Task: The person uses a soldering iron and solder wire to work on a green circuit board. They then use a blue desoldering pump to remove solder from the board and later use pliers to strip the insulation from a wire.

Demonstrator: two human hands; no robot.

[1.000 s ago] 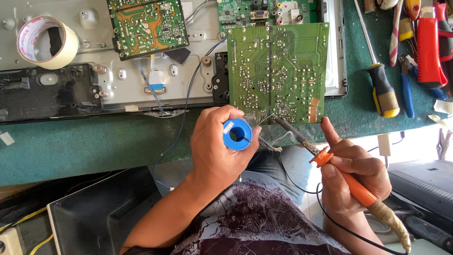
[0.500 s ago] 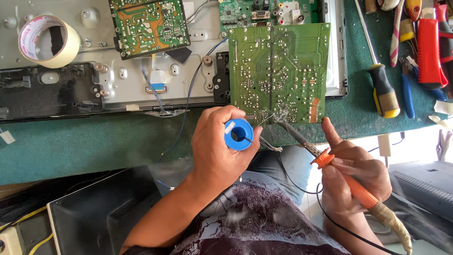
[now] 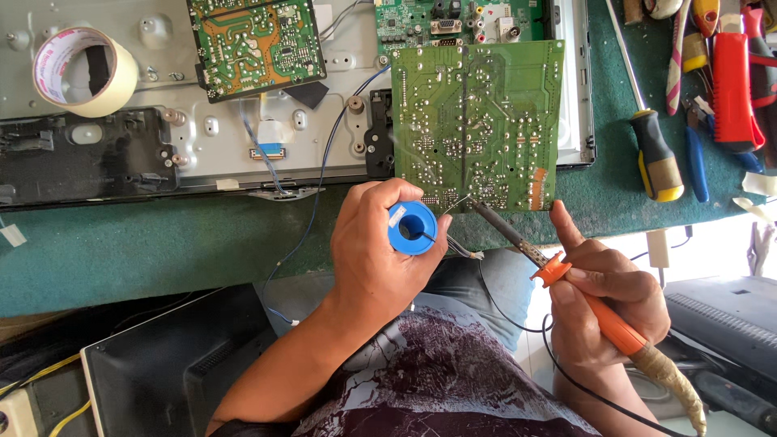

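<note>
Holding a blue solder spool [image 3: 412, 227], the left hand [image 3: 376, 255] has its fingers wrapped around the reel, with a thin solder wire [image 3: 455, 204] running from it up to the lower edge of the green circuit board [image 3: 477, 121]. The right hand [image 3: 607, 295] is clenched in a pen-style grasp around the orange handle of a soldering iron [image 3: 566, 275], whose dark tip meets the wire at that same board edge. The board lies solder-side up, partly on the grey metal chassis [image 3: 243, 137] and partly over the green counter [image 3: 146, 243], just above the person's lap.

Risks noted:
- The joint sits at the very edge of the board; the board appears unclamped, so tip pressure could shift it and smear solder across neighbouring pads, bridging them.
- A faint wisp near the tip seems to be smoke, though the view is too coarse to be sure; lingering heat could lift a pad.
- The left fingers sit near the hot tip; a slip of the iron could burn them.
- The iron's black cord [image 3: 518, 316] trails over the lap; a snag could jerk the tip off the joint.
- The loose blue wire [image 3: 324, 170] runs just beside the work area and could scorch if touched.
</note>
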